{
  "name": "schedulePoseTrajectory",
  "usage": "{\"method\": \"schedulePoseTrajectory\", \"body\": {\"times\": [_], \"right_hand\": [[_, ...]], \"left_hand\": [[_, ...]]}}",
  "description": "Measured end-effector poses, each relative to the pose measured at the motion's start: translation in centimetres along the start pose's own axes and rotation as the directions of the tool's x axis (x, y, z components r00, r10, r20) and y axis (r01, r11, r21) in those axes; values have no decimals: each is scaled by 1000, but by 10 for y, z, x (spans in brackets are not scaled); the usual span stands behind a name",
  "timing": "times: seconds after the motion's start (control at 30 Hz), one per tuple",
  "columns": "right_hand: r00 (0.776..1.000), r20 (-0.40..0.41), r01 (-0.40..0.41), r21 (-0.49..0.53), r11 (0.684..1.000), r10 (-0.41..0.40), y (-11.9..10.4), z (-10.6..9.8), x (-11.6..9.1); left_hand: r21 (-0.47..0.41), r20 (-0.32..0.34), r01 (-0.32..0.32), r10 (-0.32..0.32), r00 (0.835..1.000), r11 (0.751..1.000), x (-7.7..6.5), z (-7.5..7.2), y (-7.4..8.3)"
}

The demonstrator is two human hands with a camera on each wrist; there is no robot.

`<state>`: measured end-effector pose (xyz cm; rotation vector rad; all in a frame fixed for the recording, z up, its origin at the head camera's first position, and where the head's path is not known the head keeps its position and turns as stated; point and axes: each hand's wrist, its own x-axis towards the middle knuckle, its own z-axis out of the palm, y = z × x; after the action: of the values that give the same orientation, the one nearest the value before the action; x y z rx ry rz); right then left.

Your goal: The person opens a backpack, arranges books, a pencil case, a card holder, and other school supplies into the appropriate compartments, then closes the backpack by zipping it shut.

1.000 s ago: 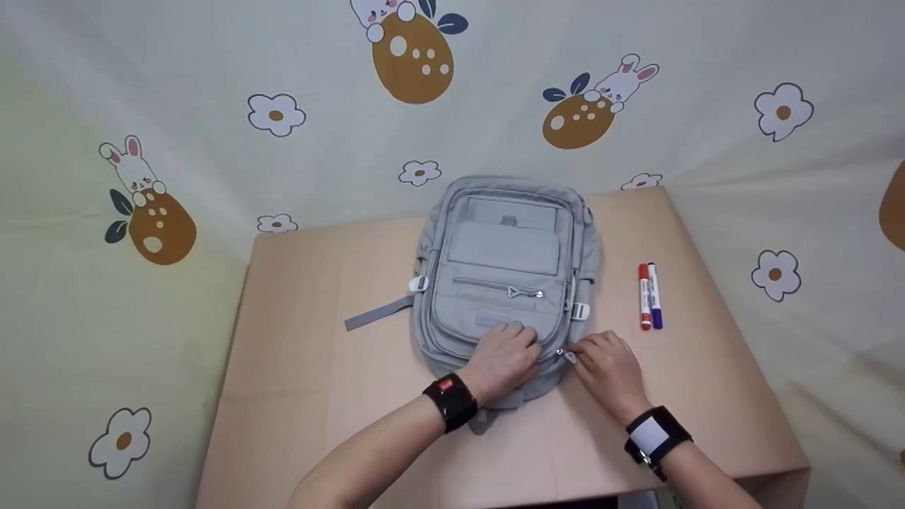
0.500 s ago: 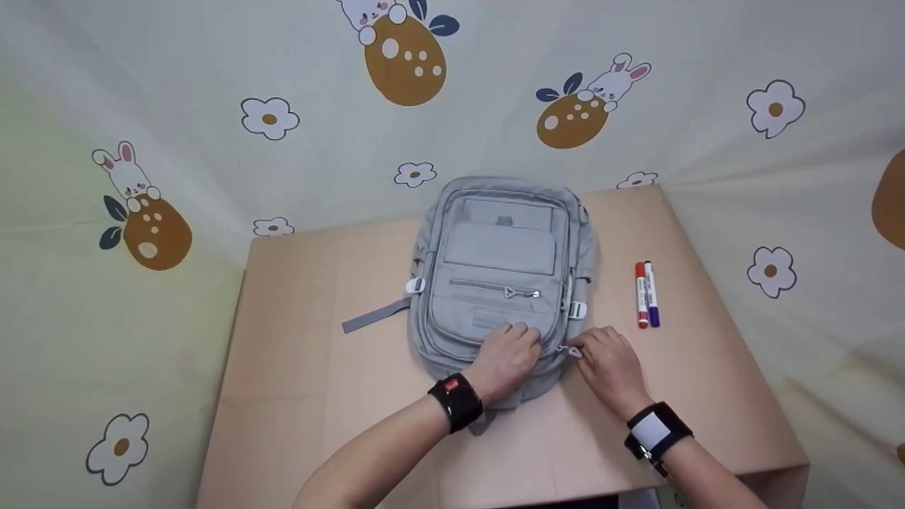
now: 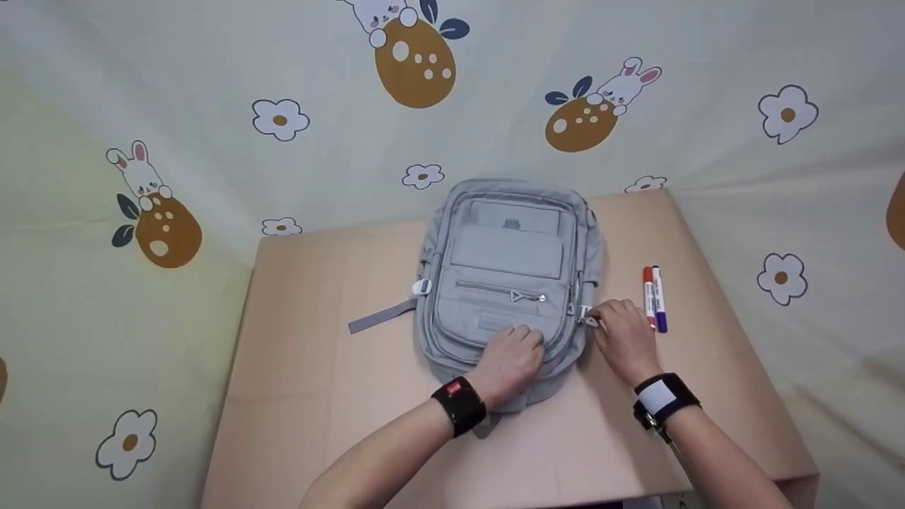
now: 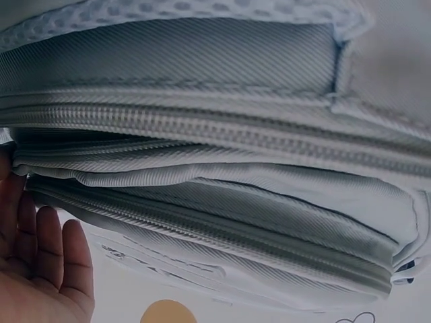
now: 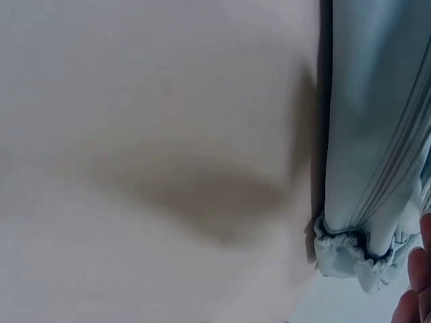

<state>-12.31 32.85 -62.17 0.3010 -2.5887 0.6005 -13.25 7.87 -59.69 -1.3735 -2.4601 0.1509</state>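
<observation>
A grey backpack (image 3: 505, 254) lies front side up on the table, its base toward me. At the lower front edge my left hand (image 3: 510, 359) grips the fabric with curled fingers. In the left wrist view, that hand's fingers (image 4: 48, 252) are at the edge of a panel between zipper tracks (image 4: 202, 131), and gaps show between the layers. Along the bag's right side, beside a white buckle, my right hand (image 3: 626, 338) pinches a zipper pull (image 3: 591, 322). Only some right fingers (image 5: 419, 269) show in the right wrist view, near a gathered side pocket (image 5: 347, 256).
A red marker (image 3: 647, 290) and a blue-ended marker (image 3: 660, 300) lie right of the bag, close to my right hand. A grey strap (image 3: 382, 317) sticks out at left. The table (image 3: 318, 396) meets a patterned cloth (image 3: 339, 148) behind.
My right hand has moved up along the bag's right side with the zipper pull, from the lower corner to beside the white buckle. My left hand keeps its grip at the lower edge.
</observation>
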Motion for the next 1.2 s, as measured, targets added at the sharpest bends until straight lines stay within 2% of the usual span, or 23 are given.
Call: {"method": "schedulePoseTrajectory", "body": {"times": [0.13,0.4,0.7,0.9,1.03,1.2], "right_hand": [[999,19,-33,-8,999,33,5,-1,13],[997,39,-66,-32,997,68,14,0,34],[989,65,-132,-33,991,134,24,2,57],[988,29,-152,-54,987,153,28,5,67],[979,39,-198,-65,978,201,26,6,73],[975,49,-216,-43,975,218,24,9,74]], "left_hand": [[-1,12,4,-3,1000,1000,0,1,0],[-36,-24,6,-7,1000,999,-2,3,0],[-27,-9,8,-8,1000,1000,-3,4,0],[-29,-29,4,-5,1000,1000,-3,5,1],[-40,-32,5,-7,999,999,-3,5,1],[-44,-37,9,-11,999,999,-5,5,-1]]}}
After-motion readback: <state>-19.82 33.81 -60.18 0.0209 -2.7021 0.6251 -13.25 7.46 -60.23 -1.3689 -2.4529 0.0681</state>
